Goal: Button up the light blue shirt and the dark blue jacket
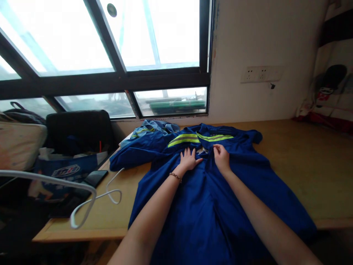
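A blue work jacket [209, 198] with yellow-green reflective stripes [193, 138] lies spread flat on a wooden table [309, 162]. My left hand [188, 159] rests flat on the jacket's chest, fingers stretched out and spread, a bead bracelet at the wrist. My right hand [221, 156] sits just to its right with fingers curled, pinching the fabric at the jacket's front opening below the collar. Both forearms reach in over the lower part of the jacket.
A second, lighter blue garment [150, 129] lies bunched behind the jacket near the window. A white clothes hanger [91, 200] and a dark phone [95, 178] lie at the table's left. A black case and bags stand further left. Wall sockets [260, 73] are at the right.
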The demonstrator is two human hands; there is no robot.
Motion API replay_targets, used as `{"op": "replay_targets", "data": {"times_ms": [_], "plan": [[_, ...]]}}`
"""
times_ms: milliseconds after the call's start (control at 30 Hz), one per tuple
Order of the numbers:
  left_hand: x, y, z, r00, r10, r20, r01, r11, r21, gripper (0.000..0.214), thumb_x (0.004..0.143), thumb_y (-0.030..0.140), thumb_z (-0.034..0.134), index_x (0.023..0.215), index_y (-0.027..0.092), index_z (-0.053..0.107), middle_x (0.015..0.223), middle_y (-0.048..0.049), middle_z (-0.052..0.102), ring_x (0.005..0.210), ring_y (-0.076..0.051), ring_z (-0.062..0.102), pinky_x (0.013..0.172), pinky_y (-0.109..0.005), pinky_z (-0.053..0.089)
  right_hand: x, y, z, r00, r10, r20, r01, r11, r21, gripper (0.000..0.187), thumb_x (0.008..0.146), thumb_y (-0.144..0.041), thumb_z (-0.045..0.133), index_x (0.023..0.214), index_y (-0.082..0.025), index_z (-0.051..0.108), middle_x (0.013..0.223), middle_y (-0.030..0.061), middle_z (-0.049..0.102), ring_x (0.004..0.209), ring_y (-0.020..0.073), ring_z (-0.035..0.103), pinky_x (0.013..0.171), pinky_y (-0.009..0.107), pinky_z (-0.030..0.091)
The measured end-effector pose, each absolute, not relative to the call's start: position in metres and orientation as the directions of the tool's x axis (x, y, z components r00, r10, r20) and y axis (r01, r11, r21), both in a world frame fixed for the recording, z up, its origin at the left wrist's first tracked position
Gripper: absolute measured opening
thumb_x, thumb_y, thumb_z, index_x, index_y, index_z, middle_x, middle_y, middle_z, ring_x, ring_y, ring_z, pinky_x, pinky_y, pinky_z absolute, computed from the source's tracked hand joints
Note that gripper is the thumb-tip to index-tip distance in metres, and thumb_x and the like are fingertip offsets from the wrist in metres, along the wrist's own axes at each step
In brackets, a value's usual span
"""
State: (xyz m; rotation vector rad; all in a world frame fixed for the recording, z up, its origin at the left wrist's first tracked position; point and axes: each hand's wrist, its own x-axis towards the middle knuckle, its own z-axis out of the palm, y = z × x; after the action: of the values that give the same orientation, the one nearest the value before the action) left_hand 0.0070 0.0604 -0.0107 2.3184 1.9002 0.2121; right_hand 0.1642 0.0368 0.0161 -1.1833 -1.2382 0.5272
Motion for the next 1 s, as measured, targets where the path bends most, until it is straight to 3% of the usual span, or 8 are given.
{"op": "replay_targets", "data": {"times_ms": [100,200,333,433,533,700,867,1000], "plan": [[-0.003,0.085,-0.008,0.273,0.958,0.083,0.928,-0.285,0.238,0.077,0.074,0.064,0.032,0.132,0.015,0.024,0.138,-0.0175,0.019,0.127,-0.031,0.012,0.099,-0.048,0.012,0.153,0.012,0.029,0.062,0.779,0.624,0.476,0.527,-0.704,0.026,0.073,-0.011,0.037,0.092,-0.017,0.055,0.095,0.0092,0.058,0.091,0.019,0.052,0.08,0.03,0.039],[-0.003,0.095,-0.001,0.224,0.956,0.19,0.929,-0.268,0.254,0.064,0.078,0.055,0.038,0.128,0.015,0.032,0.134,-0.0163,0.029,0.125,-0.03,0.019,0.098,-0.047,0.015,0.153,0.006,0.017,-0.174,0.849,0.499,0.58,0.498,-0.644,0.028,0.065,-0.001,0.036,0.076,-0.018,0.055,0.077,0.0053,0.058,0.076,0.0165,0.053,0.072,0.027,0.041],[0.006,0.086,0.011,0.245,0.878,0.411,0.922,-0.342,0.182,0.045,0.08,0.035,0.046,0.12,0.014,0.041,0.129,-0.015,0.036,0.124,-0.027,0.022,0.099,-0.042,0.016,0.173,0.025,-0.013,-0.176,0.896,0.408,0.698,0.406,-0.59,0.026,0.066,-0.004,0.044,0.083,-0.017,0.058,0.088,0.0073,0.059,0.086,0.0187,0.052,0.078,0.03,0.039],[0.012,0.073,0.013,0.346,0.815,0.465,0.874,-0.461,0.156,0.033,0.082,0.024,0.043,0.113,0.016,0.048,0.121,-0.0137,0.043,0.115,-0.025,0.034,0.094,-0.038,0.024,0.184,0.038,-0.023,-0.183,0.892,0.413,0.705,0.412,-0.577,0.025,0.069,-0.011,0.05,0.092,-0.017,0.059,0.096,0.0085,0.059,0.093,0.0201,0.05,0.083,0.032,0.037],[0.014,0.064,0.005,0.408,0.822,0.398,0.792,-0.536,0.294,0.024,0.084,0.027,0.038,0.094,0.017,0.058,0.096,-0.0105,0.055,0.089,-0.02,0.05,0.08,-0.03,0.035,0.185,0.04,-0.022,-0.194,0.888,0.417,0.688,0.426,-0.588,0.024,0.07,-0.016,0.054,0.092,-0.016,0.06,0.096,0.0086,0.06,0.094,0.0203,0.05,0.083,0.033,0.037],[0.01,0.063,-0.003,0.364,0.887,0.284,0.602,-0.457,0.655,0.026,0.075,0.039,0.052,0.072,0.016,0.063,0.071,-0.0037,0.058,0.067,-0.014,0.051,0.064,-0.023,0.036,0.181,0.034,-0.013,-0.143,0.879,0.454,0.639,0.432,-0.636,0.014,0.07,-0.017,0.054,0.081,-0.018,0.062,0.084,0.0057,0.062,0.084,0.0187,0.054,0.076,0.032,0.04],[0.006,0.057,0.007,0.305,0.952,-0.015,0.182,-0.043,0.982,0.029,0.064,0.039,0.063,0.071,0.011,0.061,0.059,-0.0006,0.054,0.052,-0.009,0.046,0.05,-0.02,0.033,0.177,0.023,0.003,-0.112,0.838,0.534,0.548,0.5,-0.671,0.009,0.073,-0.018,0.05,0.072,-0.019,0.059,0.073,0.0031,0.059,0.069,0.0152,0.053,0.064,0.027,0.04],[0.004,0.048,0.007,0.369,0.906,-0.209,-0.12,0.269,0.956,0.025,0.063,0.032,0.067,0.068,0.009,0.06,0.057,-0.0014,0.051,0.048,-0.006,0.045,0.047,-0.019,0.033,0.172,0.014,0.012,-0.188,0.809,0.558,0.479,0.571,-0.667,0.008,0.074,-0.02,0.05,0.074,-0.02,0.058,0.074,0.0028,0.058,0.069,0.0151,0.053,0.064,0.027,0.041]]}}
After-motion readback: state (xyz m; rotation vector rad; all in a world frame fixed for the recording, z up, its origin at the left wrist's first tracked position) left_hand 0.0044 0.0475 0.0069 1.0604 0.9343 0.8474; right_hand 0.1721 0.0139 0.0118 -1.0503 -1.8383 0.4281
